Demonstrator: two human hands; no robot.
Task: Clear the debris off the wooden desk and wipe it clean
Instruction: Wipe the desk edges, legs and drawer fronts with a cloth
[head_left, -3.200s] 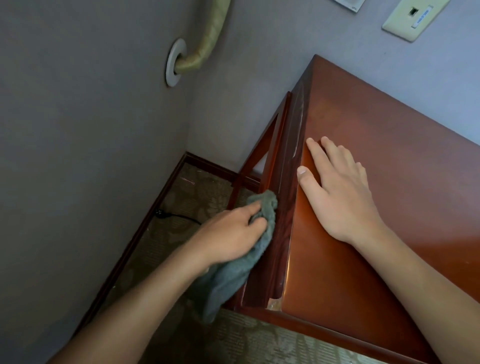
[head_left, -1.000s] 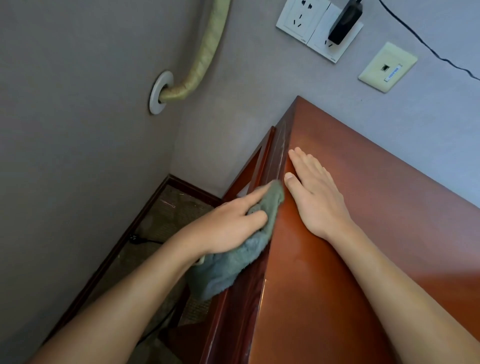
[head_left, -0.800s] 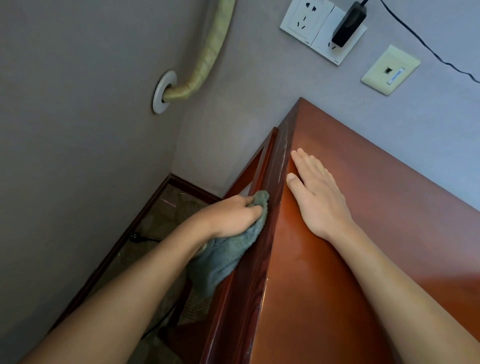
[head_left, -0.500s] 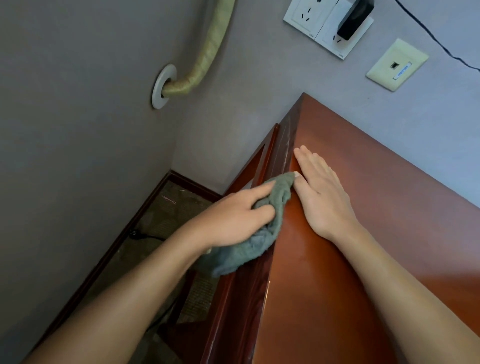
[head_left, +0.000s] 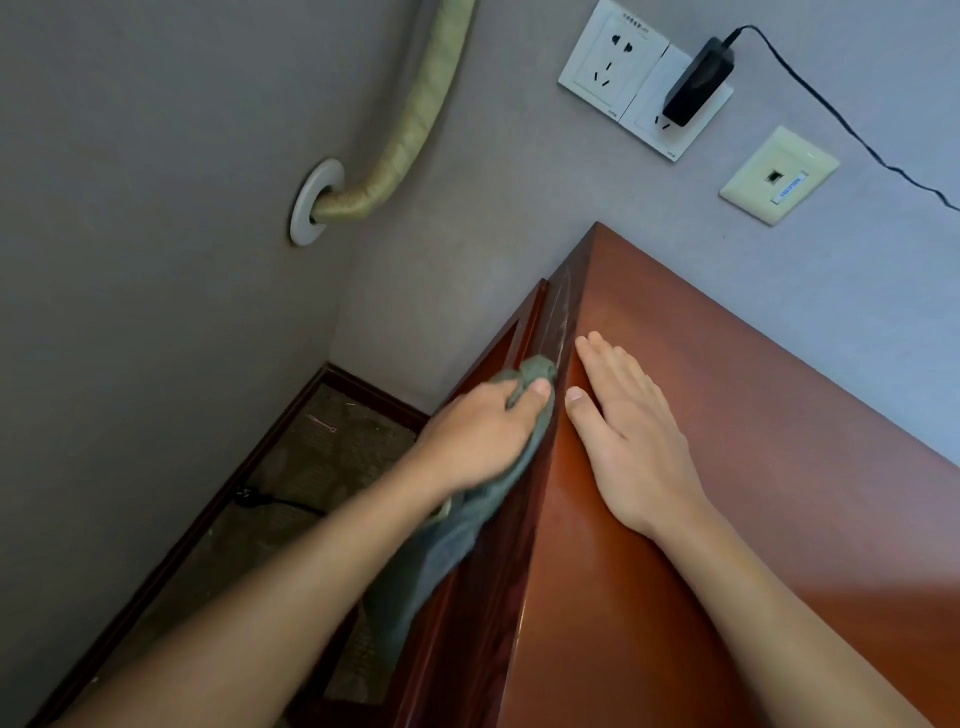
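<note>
Grey-green cloth (head_left: 467, 525) gripped in left hand (head_left: 478, 436), pressed against wooden desk (head_left: 779, 467) side edge, farther along toward the wall than half a second ago. Right hand (head_left: 628, 441) still flat, fingers straight, on desktop.

Grey walls (head_left: 156, 312), wall sockets (head_left: 613, 62), patterned carpet (head_left: 332, 467), dark skirting (head_left: 218, 519)

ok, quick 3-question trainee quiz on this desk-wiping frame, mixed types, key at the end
1. True or false: the right hand lies flat on the desk top.
2. The left hand presses the cloth against: A) the wall B) the desk's side edge C) the floor
3. Fill in: a black ____ sits in the wall socket.

Key: 1 true; 2 B; 3 adapter
</note>
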